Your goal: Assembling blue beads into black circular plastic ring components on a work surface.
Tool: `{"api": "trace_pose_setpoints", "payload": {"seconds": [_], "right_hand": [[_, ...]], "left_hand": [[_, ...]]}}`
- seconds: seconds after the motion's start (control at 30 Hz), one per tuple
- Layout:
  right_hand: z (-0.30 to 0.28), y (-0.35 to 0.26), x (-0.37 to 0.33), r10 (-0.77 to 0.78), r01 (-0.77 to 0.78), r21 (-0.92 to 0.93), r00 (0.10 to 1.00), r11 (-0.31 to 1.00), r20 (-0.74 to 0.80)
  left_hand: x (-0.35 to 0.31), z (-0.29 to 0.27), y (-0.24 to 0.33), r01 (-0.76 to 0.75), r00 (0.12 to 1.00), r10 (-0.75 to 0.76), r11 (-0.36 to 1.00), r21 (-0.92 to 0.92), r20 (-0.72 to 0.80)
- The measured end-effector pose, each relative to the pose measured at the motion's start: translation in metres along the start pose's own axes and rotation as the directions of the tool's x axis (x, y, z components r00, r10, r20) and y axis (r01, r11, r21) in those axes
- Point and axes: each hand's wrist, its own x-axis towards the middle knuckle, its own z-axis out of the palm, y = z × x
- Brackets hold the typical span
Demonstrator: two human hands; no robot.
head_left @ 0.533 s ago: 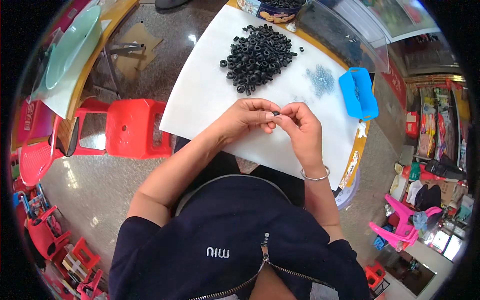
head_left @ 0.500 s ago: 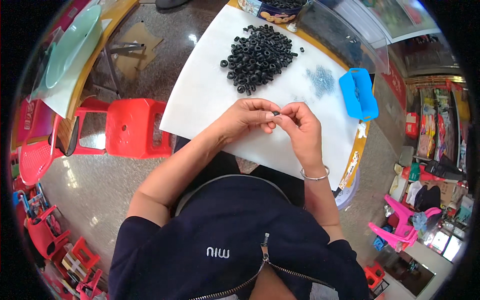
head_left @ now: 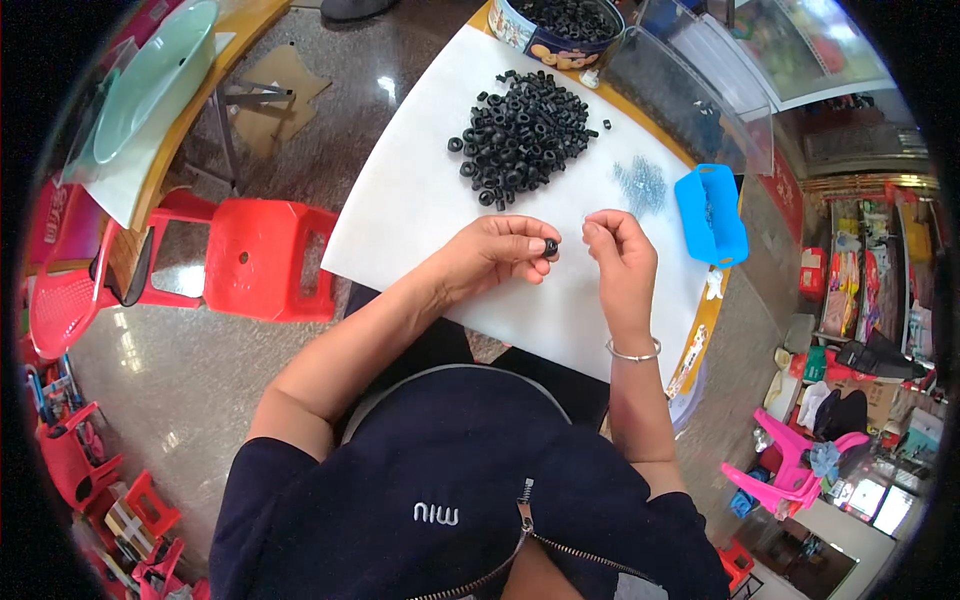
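Note:
My left hand [head_left: 497, 250] pinches a small black ring-shaped part [head_left: 549, 247] between thumb and fingertips, over the near half of the white tabletop [head_left: 400, 190]. A short way to the right of it, my right hand [head_left: 622, 255] is closed in a pinch. Whatever lies between its fingertips is too small to make out. Beyond my hands lies a heap of similar black parts [head_left: 525, 135], many with holes. To its right, a thin scatter of tiny bluish, shiny pieces [head_left: 640, 184] lies on the white surface.
An open blue plastic basket [head_left: 713, 232] stands at the table's right edge. At the far edge are a round tin [head_left: 560, 48] filled with black parts and a clear plastic bin [head_left: 690, 85]. A red stool [head_left: 258, 260] stands left of the table.
My hands, touching at the fingertips before, are now apart. The right has drawn off to the right, while the black part stays in my left fingers. The view has shifted slightly.

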Motion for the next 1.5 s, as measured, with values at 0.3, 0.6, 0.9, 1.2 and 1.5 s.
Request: {"api": "trace_pose_setpoints", "payload": {"seconds": [0.3, 0.6, 0.9, 1.2, 1.5], "right_hand": [[0.027, 0.027, 0.056, -0.333, 0.338, -0.433, 0.939, 0.836, 0.091], [0.037, 0.037, 0.064, -0.441, 0.466, -0.518, 0.879, 0.717, 0.181], [0.018, 0.019, 0.039, -0.121, 0.128, -0.068, 0.988, 0.989, 0.097], [0.008, 0.002, 0.013, 0.125, -0.222, 0.576, 0.971, 0.787, 0.203], [0.007, 0.008, -0.003, 0.045, -0.123, 0.553, 0.987, 0.824, 0.152]], "left_hand": [[0.002, 0.001, 0.001, 0.01, 1.0, -0.01, 1.0, 0.024, 0.014], [0.003, 0.002, 0.001, 0.003, 1.0, -0.003, 1.0, -0.001, 0.03], [0.003, 0.001, 0.0, -0.007, 1.0, 0.007, 0.999, -0.032, -0.012], [0.003, 0.0, 0.001, -0.046, 0.999, 0.044, 0.993, -0.105, -0.021], [0.004, 0.001, 0.001, -0.064, 0.998, 0.062, 0.994, -0.094, -0.023]]}}
